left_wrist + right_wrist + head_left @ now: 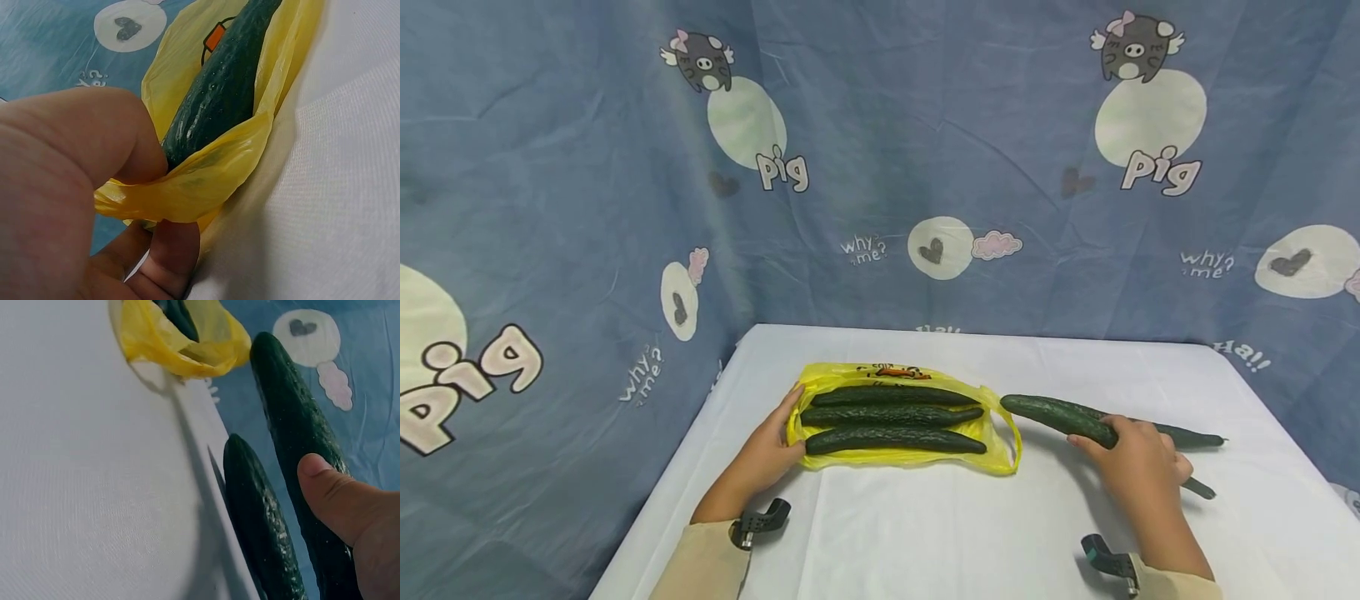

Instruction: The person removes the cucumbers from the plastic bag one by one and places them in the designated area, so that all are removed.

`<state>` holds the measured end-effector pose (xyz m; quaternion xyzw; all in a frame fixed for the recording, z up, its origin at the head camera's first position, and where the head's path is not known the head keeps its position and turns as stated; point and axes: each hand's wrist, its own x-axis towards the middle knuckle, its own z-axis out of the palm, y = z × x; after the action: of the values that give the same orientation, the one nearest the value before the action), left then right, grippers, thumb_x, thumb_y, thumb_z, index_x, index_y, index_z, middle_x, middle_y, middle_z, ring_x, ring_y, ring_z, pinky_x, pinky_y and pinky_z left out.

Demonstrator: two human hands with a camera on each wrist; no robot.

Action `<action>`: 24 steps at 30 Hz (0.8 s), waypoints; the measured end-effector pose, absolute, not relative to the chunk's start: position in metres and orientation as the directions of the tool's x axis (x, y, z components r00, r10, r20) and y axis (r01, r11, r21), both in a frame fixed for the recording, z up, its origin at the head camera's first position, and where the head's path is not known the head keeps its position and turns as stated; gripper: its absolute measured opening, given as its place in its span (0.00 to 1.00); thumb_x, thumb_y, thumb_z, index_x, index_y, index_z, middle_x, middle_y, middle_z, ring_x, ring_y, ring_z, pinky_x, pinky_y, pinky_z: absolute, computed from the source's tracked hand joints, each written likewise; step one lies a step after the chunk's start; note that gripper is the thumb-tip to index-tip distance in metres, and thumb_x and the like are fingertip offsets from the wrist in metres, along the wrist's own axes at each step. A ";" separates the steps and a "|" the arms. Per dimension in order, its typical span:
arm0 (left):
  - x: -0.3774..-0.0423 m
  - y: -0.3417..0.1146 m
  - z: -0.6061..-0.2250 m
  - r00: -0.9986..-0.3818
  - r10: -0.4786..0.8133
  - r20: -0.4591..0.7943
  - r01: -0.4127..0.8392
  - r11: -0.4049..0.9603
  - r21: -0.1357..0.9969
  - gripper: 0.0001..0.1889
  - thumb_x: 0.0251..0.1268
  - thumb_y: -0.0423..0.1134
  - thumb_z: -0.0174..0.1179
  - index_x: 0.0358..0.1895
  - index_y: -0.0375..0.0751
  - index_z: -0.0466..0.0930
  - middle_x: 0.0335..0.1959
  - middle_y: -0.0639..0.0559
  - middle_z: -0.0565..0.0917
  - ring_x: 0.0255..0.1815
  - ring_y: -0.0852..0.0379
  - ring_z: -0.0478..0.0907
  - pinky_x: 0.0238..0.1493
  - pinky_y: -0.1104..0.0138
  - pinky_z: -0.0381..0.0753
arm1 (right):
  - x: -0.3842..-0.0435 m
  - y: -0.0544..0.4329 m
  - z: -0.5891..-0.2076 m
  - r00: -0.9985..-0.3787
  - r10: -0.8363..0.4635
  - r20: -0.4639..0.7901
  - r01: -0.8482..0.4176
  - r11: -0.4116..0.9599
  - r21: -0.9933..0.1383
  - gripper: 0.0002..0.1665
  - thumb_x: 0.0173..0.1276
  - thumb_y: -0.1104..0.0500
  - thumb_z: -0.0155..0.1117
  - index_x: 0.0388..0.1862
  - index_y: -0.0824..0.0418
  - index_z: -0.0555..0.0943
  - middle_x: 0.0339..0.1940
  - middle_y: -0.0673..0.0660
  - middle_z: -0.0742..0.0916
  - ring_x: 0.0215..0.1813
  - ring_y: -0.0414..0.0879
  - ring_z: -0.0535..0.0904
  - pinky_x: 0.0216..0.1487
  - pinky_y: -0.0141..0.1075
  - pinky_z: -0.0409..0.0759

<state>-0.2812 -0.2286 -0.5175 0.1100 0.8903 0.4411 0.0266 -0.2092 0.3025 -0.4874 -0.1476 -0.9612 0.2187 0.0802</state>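
Pinched between thumb and fingers of my left hand (pixel 769 448) is the left end of a yellow plastic bag (pixel 1000 457). Three dark green cucumbers (pixel 891 415) lie side by side on the bag in the head view. In the left wrist view, the thumb presses the bag's edge (pixel 219 172) beside the tip of one cucumber (pixel 212 94). On the right, my right hand (pixel 1142 467) grips another cucumber (pixel 1052 412), raised over the table, its tip near the bag's handle loop. Its thumb (pixel 331 484) lies along the cucumber's side; the other fingers are mostly hidden.
One more cucumber (pixel 1195 437) lies on the white tablecloth (pixel 910 533) behind the right hand. A blue curtain (pixel 865 167) with pig prints hangs behind the table and along its left side. Each wrist carries a black camera mount (pixel 763 518).
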 end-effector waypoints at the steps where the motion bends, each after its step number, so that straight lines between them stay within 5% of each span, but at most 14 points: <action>1: -0.281 -0.229 -0.517 -0.974 0.221 0.052 0.175 0.584 0.793 0.53 0.60 0.28 0.58 0.87 0.59 0.44 0.88 0.52 0.46 0.87 0.43 0.45 0.83 0.41 0.50 | -0.210 0.304 -0.488 -0.945 0.316 0.082 0.250 0.862 -0.441 0.58 0.58 0.16 0.61 0.68 0.60 0.78 0.66 0.75 0.77 0.62 0.80 0.67 0.50 0.72 0.61; 10: -0.280 -0.229 -0.518 -0.974 0.220 0.043 0.165 0.572 0.803 0.53 0.60 0.27 0.58 0.87 0.62 0.44 0.88 0.53 0.45 0.88 0.43 0.43 0.83 0.41 0.50 | -0.215 0.324 -0.491 -0.952 0.305 0.013 0.272 0.868 -0.416 0.60 0.57 0.15 0.60 0.71 0.60 0.76 0.67 0.77 0.76 0.61 0.83 0.68 0.46 0.72 0.63; 24: -0.281 -0.231 -0.520 -0.979 0.205 0.025 0.145 0.601 0.786 0.53 0.61 0.29 0.58 0.87 0.66 0.44 0.88 0.53 0.45 0.87 0.42 0.44 0.82 0.41 0.53 | -0.223 0.351 -0.497 -0.975 0.208 0.082 0.162 0.908 -0.385 0.55 0.58 0.18 0.64 0.66 0.60 0.79 0.59 0.74 0.79 0.56 0.76 0.71 0.48 0.72 0.60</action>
<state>-0.2814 -0.2312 -0.5198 0.0979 0.8940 0.4360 0.0340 -0.2234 0.3507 -0.4967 -0.0948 -0.9750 0.1917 0.0605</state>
